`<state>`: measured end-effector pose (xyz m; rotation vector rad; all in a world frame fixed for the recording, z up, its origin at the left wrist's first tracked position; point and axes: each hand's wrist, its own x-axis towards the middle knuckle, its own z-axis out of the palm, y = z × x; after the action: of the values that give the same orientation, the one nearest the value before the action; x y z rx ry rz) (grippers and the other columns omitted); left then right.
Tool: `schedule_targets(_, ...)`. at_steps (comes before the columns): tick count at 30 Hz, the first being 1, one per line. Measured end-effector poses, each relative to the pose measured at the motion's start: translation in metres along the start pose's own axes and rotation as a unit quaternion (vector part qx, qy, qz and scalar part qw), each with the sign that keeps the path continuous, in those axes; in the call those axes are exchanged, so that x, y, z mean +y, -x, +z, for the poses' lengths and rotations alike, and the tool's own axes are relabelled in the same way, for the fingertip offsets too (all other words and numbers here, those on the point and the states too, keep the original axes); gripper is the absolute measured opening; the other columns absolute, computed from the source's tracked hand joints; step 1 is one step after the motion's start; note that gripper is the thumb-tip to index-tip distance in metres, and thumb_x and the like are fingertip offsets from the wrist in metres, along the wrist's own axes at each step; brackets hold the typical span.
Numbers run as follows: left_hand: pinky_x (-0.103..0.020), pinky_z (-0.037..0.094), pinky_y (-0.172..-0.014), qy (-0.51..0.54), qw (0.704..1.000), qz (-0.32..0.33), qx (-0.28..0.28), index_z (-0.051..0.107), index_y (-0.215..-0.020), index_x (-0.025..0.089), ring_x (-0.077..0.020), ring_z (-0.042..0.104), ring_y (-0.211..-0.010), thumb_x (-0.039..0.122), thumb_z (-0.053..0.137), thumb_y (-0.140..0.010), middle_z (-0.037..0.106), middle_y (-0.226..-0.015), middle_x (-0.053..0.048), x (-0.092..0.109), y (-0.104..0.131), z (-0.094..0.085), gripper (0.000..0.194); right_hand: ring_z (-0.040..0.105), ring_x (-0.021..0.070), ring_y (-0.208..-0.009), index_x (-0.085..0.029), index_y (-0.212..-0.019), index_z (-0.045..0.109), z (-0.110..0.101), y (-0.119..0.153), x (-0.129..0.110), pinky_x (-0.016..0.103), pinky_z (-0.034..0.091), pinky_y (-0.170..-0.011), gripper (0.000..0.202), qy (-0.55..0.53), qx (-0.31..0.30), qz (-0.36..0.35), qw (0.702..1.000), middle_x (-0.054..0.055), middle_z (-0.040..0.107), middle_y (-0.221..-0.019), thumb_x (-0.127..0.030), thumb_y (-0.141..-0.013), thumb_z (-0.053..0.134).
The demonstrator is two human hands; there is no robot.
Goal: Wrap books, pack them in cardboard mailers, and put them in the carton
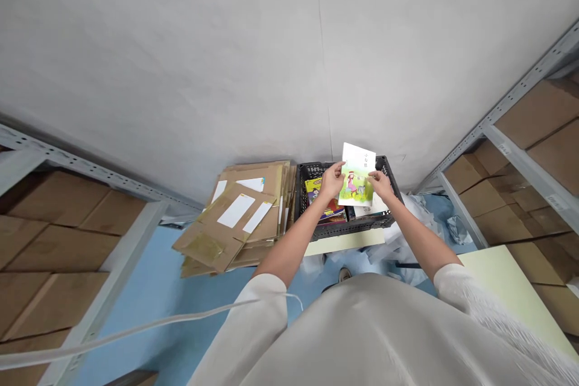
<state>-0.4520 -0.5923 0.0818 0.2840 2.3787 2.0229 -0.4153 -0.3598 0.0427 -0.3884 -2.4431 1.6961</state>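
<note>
A thin book (357, 176) with a white and green cover, showing a figure in a pink dress, is held upright over a black plastic crate (348, 228). My left hand (333, 181) grips its left edge, and my right hand (380, 184) grips its right edge. Inside the crate, a yellow and purple book (314, 190) lies at the left. A whitish book (368, 211) shows partly below the held one, which hides the crate's middle.
Flattened cardboard (233, 217) is stacked left of the crate on a pale table (346, 242). Shelves with boxes (67, 247) stand at both sides. Another pale tabletop (511, 289) is at the right. A white cable (181, 318) crosses the lower left. Clear plastic wrapping (414, 235) lies beyond my right forearm.
</note>
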Motion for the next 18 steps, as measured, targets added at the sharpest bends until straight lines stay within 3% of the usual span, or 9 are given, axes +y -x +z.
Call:
schedule_targets(3,-0.036,0.063,-0.098,0.014,0.999,0.033,-0.005,0.074,-0.135,0.016,-0.0221,0.078,-0.103,0.007,0.071,-0.083,0.082,-0.122,-0.011,0.020,-0.008,0.018,0.053,0.062,0.0224,-0.089,-0.023,-0.102,0.067,-0.030,-0.001,-0.011,0.036,0.053,-0.084,0.037,-0.030,0.052,-0.032,0.998,0.005,0.071,-0.099,-0.046,-0.073,0.065)
schedule_targets(7,-0.036,0.063,-0.097,0.052,0.997,0.044,-0.042,0.074,-0.132,0.016,-0.0217,0.078,-0.101,0.007,0.072,-0.081,0.082,-0.117,-0.011,0.039,-0.007,0.066,0.052,0.064,0.0250,-0.098,-0.023,-0.108,0.068,-0.088,0.014,-0.012,0.038,0.054,-0.090,0.038,-0.028,0.124,-0.062,0.990,0.007,0.072,-0.106,-0.043,-0.075,0.063)
schedule_targets(12,-0.035,0.064,-0.094,0.105,0.987,0.036,-0.112,0.073,-0.125,0.015,-0.0220,0.078,-0.103,0.007,0.071,-0.079,0.082,-0.112,-0.011,0.061,0.010,0.151,0.047,0.064,0.0267,-0.108,-0.025,-0.107,0.067,-0.170,0.058,0.015,0.041,0.053,-0.100,0.035,-0.001,0.212,-0.053,0.976,0.007,0.072,-0.113,-0.040,-0.075,0.062)
schedule_targets(18,-0.039,0.062,-0.100,0.118,0.968,0.031,-0.221,0.074,-0.124,0.015,-0.0238,0.078,-0.109,0.005,0.070,-0.079,0.081,-0.114,-0.012,0.094,0.049,0.273,0.046,0.065,0.0263,-0.104,-0.025,-0.112,0.064,-0.273,0.133,0.063,0.042,0.053,-0.099,0.040,-0.011,0.301,-0.017,0.953,0.007,0.071,-0.117,-0.042,-0.076,0.063)
